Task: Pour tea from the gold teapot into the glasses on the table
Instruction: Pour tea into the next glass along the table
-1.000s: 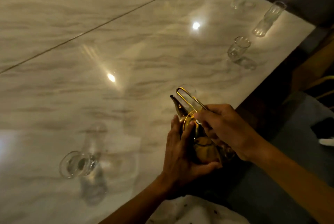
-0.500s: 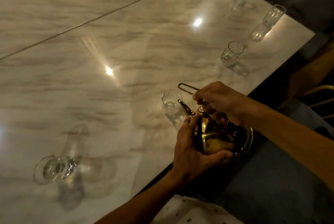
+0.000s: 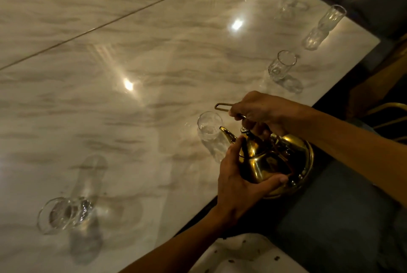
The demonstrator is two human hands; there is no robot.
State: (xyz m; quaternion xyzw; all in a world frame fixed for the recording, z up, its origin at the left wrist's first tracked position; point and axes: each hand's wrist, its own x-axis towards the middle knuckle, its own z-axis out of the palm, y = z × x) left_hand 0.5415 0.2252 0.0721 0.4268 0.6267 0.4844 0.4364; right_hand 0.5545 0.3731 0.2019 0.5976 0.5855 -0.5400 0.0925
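The left hand (image 3: 236,179) cupped the shiny gold metal teapot (image 3: 273,162) from below; the right hand (image 3: 256,111) gripped its thin wire handle. Its spout seemingly touched the clear drinking glass (image 3: 210,131) near the white marble desk (image 3: 132,118) edge.

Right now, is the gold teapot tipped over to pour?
Tipped. The gold teapot leans with its spout at the rim of the nearest glass. No stream is visible.
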